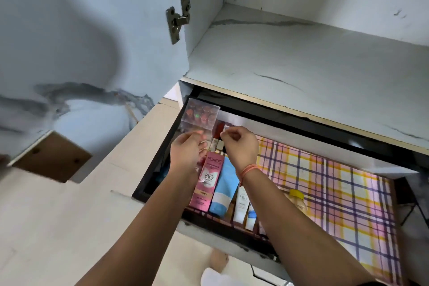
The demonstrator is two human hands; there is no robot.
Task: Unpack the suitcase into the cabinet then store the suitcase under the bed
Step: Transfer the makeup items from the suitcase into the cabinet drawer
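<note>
While the head view tilts down into the cabinet, its pulled-out drawer (148, 176) fills the frame from centre toward 5 o'clock, lined with a pink, yellow and purple checked sheet (336, 183). Over the drawer's 11 o'clock corner sits a clear plastic box (201, 112) holding small reddish pots. The left hand (185, 150) has its fingers curled onto that box's near edge, thumb beneath. Just at 3 o'clock of it, the right hand (240, 144) has its fingers bent inward with thumb and forefinger tips pressed together. Motion blur hides what they pinch, possibly the box's corner or the red-capped stick (218, 131) beside it. An orange thread band (248, 169) circles the right wrist. At 6 o'clock of the hands, lying side by side against the drawer's front, are a pink BB cream carton (206, 182), a blue tube (224, 189), a white tube (241, 203) and a yellow-capped bottle (297, 199). A marbled shelf (301, 58) spans 12 to 3 o'clock, and the open door (69, 30) with its hinge (177, 20) stands at 10 o'clock.
</note>
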